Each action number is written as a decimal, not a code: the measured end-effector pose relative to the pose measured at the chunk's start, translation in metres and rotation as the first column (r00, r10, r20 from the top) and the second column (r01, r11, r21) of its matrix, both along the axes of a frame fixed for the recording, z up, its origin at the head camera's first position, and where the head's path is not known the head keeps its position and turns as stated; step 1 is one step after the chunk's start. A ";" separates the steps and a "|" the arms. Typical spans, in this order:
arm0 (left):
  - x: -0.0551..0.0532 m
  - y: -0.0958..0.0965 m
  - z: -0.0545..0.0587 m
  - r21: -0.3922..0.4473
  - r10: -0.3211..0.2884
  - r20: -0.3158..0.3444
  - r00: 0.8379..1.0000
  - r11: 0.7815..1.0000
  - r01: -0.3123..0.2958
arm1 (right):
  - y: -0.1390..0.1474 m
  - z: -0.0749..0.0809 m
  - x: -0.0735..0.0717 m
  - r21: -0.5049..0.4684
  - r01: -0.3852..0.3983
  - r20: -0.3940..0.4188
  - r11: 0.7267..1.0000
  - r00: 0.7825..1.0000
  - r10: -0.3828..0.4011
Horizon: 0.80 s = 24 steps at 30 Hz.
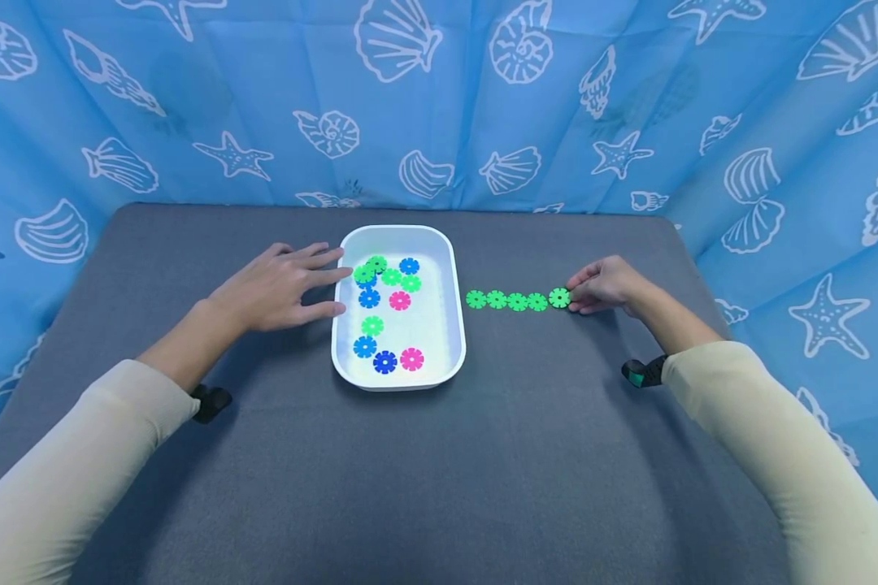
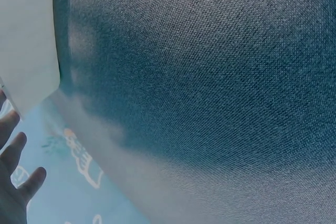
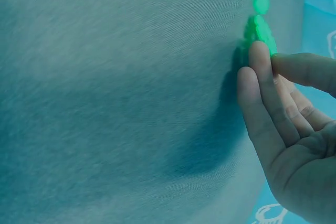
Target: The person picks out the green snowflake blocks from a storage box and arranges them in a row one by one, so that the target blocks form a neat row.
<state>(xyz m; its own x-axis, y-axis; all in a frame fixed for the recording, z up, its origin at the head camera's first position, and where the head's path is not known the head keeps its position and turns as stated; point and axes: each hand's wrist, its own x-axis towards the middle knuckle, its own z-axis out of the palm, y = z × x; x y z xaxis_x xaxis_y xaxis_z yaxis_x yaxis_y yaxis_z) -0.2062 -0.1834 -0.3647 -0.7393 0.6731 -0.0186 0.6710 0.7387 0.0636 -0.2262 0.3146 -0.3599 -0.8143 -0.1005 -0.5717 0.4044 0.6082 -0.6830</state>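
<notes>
My right hand (image 1: 606, 286) pinches a green notched plastic disc (image 1: 559, 298) by its edge, between thumb and fingers in the right wrist view. That disc sits at the right end of a row of several green discs (image 1: 517, 301), and a shadow shows beneath it. My left hand (image 1: 285, 284) reaches over the left rim of a white tray (image 1: 459, 325) with fingers spread and nothing held. Inside the tray lie several loose discs: green (image 1: 371, 326), blue (image 1: 384, 362) and pink (image 1: 412, 359). The left wrist view shows the spread fingertips beside the tray's outer wall.
A grey cloth-covered table (image 1: 439, 487) bears everything. Behind it and along its sides hangs a blue curtain (image 1: 454, 97) with white shell and starfish prints. A dark wrist camera (image 1: 644, 372) hangs below the right sleeve.
</notes>
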 end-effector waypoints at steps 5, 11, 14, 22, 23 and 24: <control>0.000 0.000 0.000 0.002 -0.002 0.002 1.000 1.000 0.002 | 0.004 -0.006 0.002 -0.009 0.019 0.009 1.000 1.000 -0.019; 0.000 0.000 0.001 0.003 0.000 0.008 1.000 1.000 0.000 | 0.005 -0.005 0.002 -0.002 0.023 0.012 1.000 1.000 -0.023; 0.000 0.000 0.001 0.000 0.000 0.010 1.000 1.000 0.000 | 0.005 -0.004 0.002 0.016 0.015 0.016 1.000 1.000 -0.015; 0.000 0.000 0.003 0.000 -0.006 0.018 1.000 1.000 0.006 | 0.005 -0.004 0.002 0.030 0.015 0.028 0.999 0.999 -0.016; 0.000 0.000 0.003 -0.002 -0.005 0.019 1.000 1.000 0.005 | 0.005 -0.004 0.002 0.029 0.017 0.030 0.999 0.999 -0.018; -0.001 0.000 0.003 -0.003 -0.005 0.020 1.000 1.000 0.005 | 0.005 -0.004 0.002 0.027 0.019 0.033 0.999 0.999 -0.020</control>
<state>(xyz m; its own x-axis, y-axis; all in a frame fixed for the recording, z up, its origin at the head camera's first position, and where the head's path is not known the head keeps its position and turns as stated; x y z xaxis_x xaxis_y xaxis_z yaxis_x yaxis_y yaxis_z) -0.2067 -0.1836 -0.3619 -0.7353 0.6768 -0.0351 0.6734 0.7355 0.0751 -0.2240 0.3192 -0.3641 -0.7965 -0.0688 -0.6008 0.4387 0.6180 -0.6524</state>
